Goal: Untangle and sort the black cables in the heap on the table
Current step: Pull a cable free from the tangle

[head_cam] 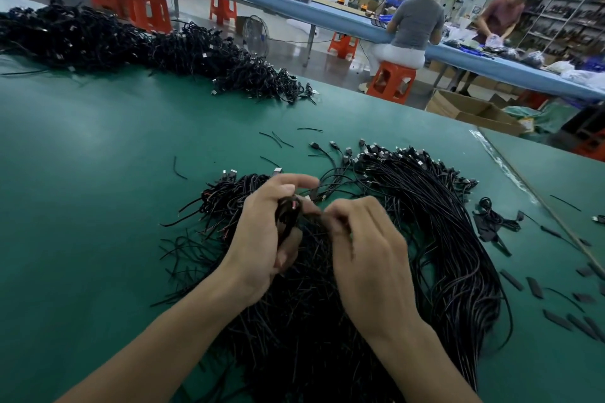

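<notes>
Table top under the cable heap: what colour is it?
Plain teal-green table top, best seen in the head view.

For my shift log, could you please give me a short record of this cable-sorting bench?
surface: green table
left hand: grips a small bunch of cables
right hand: pinches a cable beside that bunch
near heap: tangled, under both hands
aligned bundle: right of the hands, plugs at far end
far heap: along the far edge
</notes>
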Motion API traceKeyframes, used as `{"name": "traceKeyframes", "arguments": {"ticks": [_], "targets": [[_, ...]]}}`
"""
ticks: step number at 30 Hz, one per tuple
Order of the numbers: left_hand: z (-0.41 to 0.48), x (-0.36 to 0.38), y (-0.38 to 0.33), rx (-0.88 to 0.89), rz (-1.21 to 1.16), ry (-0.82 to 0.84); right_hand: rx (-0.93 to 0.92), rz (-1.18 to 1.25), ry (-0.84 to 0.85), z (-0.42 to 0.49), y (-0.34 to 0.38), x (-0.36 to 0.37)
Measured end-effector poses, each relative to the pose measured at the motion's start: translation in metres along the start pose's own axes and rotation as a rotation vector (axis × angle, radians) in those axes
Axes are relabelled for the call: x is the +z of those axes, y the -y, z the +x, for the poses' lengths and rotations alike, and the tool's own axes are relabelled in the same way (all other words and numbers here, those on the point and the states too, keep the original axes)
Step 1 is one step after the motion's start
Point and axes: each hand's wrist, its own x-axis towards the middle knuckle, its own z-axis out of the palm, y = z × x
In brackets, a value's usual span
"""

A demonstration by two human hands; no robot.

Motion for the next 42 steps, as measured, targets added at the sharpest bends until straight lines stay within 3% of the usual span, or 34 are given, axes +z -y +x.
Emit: {"name": "traceKeyframes", "arguments": {"ticks": [3, 7, 10, 16, 24, 30, 33, 37, 42], "targets": [[-0.001, -0.004, 0.002, -0.013, -0.008, 0.059, 0.108, 0.139, -0.053, 0.006, -0.002, -0.005], [-0.005, 0.000, 0.003, -0.002, 0.076, 0.132, 0.105, 0.234, -0.045, 0.010, 0.002, -0.007], [-0.007, 0.005, 0.002, 0.079, 0.106, 0.175, 0.147, 0.379, -0.021, 0.008, 0.009, -0.006], [-0.014, 0.014, 0.001, 0.237, 0.026, 0.219, 0.312, 0.619, -0.171, 0.012, 0.012, -0.010], [-0.015, 0.012, 0.001, 0.278, -0.076, 0.203, 0.321, 0.821, 0.033, 0.010, 0.020, -0.014], [-0.014, 0.013, -0.003, 0.354, -0.084, 0.150, 0.541, 0.951, 0.027, 0.005, 0.023, -0.014], [-0.013, 0.010, 0.002, 0.320, 0.012, 0.171, 0.672, 1.172, 0.023, 0.009, 0.022, -0.019], [-0.014, 0.006, 0.007, 0.272, 0.197, 0.182, 0.685, 1.448, 0.140, 0.013, 0.024, -0.025], [-0.010, 0.009, 0.004, 0.097, -0.030, 0.170, 0.653, 1.424, 0.108, 0.010, 0.029, -0.025]]}}
